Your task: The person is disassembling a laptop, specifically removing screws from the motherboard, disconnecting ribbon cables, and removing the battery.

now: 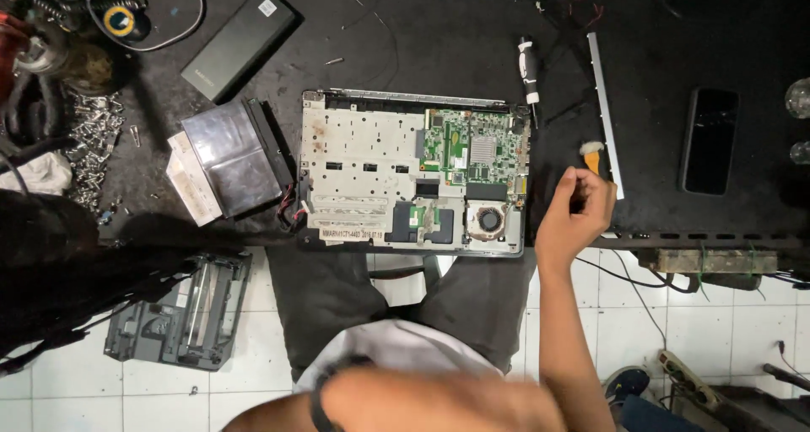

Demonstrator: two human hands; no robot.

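Orange-handled and light, the small brush (592,155) looks easy to pinch by its stiff handle. The right hand (575,217) curls narrow just beside it, holding nothing visible; the left hand's state cannot be told.

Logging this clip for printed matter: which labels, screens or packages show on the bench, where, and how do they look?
White rectangular sticker: on the corner of the black slab-shaped battery, upper left.
Pale strip label: along the near left edge of the opened laptop base, with dark print.
Phone: flat on the dark bench, right, beyond the right hand; screen black.
Silvery anti-static bag: left of the laptop, grey and shiny.
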